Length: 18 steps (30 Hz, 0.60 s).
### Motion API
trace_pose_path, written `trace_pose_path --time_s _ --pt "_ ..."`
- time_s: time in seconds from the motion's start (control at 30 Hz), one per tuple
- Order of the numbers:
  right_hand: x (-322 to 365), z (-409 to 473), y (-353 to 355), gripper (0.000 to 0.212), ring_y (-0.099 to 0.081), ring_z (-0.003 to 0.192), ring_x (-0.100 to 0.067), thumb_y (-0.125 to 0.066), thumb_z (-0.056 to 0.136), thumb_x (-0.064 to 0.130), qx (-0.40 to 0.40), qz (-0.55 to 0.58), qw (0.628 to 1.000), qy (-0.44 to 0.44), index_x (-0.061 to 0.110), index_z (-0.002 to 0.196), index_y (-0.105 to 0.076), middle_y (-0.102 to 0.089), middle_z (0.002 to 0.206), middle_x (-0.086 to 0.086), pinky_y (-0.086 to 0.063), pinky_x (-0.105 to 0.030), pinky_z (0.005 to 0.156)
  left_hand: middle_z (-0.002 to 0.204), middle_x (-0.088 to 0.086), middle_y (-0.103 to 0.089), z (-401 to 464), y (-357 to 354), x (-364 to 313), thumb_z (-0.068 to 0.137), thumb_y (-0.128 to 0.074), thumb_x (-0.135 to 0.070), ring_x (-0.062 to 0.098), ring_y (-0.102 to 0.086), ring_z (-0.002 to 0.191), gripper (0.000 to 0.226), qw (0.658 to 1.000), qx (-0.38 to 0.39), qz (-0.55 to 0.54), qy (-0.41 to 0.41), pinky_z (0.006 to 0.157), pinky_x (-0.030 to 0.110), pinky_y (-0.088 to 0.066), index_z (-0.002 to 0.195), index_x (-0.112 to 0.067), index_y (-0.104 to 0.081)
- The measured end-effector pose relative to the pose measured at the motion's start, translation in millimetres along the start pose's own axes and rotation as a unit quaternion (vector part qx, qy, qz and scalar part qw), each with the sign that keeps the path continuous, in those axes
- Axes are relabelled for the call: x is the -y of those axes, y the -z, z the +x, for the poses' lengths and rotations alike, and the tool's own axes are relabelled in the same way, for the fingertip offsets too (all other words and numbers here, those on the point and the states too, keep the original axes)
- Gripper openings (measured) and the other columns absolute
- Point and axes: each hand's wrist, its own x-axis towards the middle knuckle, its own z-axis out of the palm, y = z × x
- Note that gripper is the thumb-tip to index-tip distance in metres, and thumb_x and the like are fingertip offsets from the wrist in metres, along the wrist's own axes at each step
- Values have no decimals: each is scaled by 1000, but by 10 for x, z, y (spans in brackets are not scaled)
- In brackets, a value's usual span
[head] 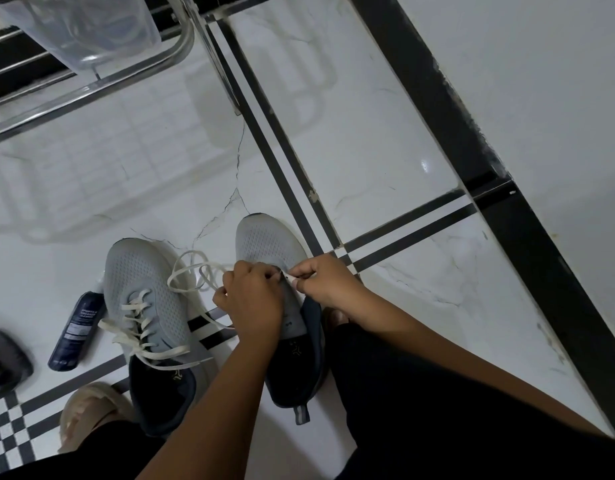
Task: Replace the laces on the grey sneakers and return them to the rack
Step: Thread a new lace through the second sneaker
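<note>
Two grey sneakers with dark navy heels stand on the white floor. The left sneaker (145, 299) is laced with a cream lace, its ends loose. Over the right sneaker (264, 240) both my hands work at the eyelets near the toe. My left hand (254, 299) grips a cream lace (191, 271) that loops out to the left between the shoes. My right hand (325, 280) pinches the lace's tip at an eyelet. The hands hide most of this shoe's tongue.
A dark blue spray bottle (78, 332) lies left of the left sneaker. A chrome rack (91, 84) with a clear plastic tub (91, 29) stands at the top left. A dark shoe (4, 365) sits at the left edge. My knees and a beige slipper (87, 407) fill the bottom.
</note>
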Motion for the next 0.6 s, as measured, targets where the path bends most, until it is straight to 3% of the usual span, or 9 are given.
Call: trace_pose_path --time_s 0.17,0.23,0.3,0.4,0.53,0.6 --pt "-4 -17 3 26 -62 111 -14 -65 90 17 17 -26 999 28 13 116 -70 -69 118 -3 -45 -24 97 107 2 -60 -16 10 -36 89 -61 -23 27 -46 108 14 999 -21 -15 36 91 42 -27 92 -26 -74" --pt "-14 -13 42 16 -67 87 -17 -65 91 24 36 4 999 27 12 95 -74 -72 91 -3 -52 -29 81 105 2 -60 23 9 -17 89 -60 -22 26 -45 106 16 1000 -17 10 6 90 40 -26 94 -28 -75" --pt "-25 25 76 25 -67 75 -24 -62 92 28 14 32 999 26 6 85 -70 -68 77 -7 -56 -34 75 104 2 -59 43 9 14 90 -58 -22 27 -45 106 18 999 -8 19 -28 88 39 -26 96 -27 -74" --pt "-53 101 45 16 -63 88 -13 -60 92 16 -54 -57 991 109 13 106 -69 -64 100 -3 -49 -25 81 106 3 -57 5 22 64 92 -56 -22 28 -44 107 19 998 6 5 -67 87 38 -26 99 -25 -73" --pt "-63 184 -35 10 -62 88 -17 -60 91 14 -73 -148 971 173 15 97 -68 -55 99 -1 -50 -30 78 114 3 -55 -65 12 96 90 -57 -23 28 -44 111 22 997 3 -27 -75 91 42 -32 110 -23 -67" --pt "-38 206 -8 8 -59 85 -18 -59 91 15 -73 -165 967 181 14 94 -67 -53 95 1 -48 -29 75 125 7 -51 -116 -6 136 87 -62 -24 30 -45 116 38 995 -16 -59 -73 94 47 -38 124 -17 -55"
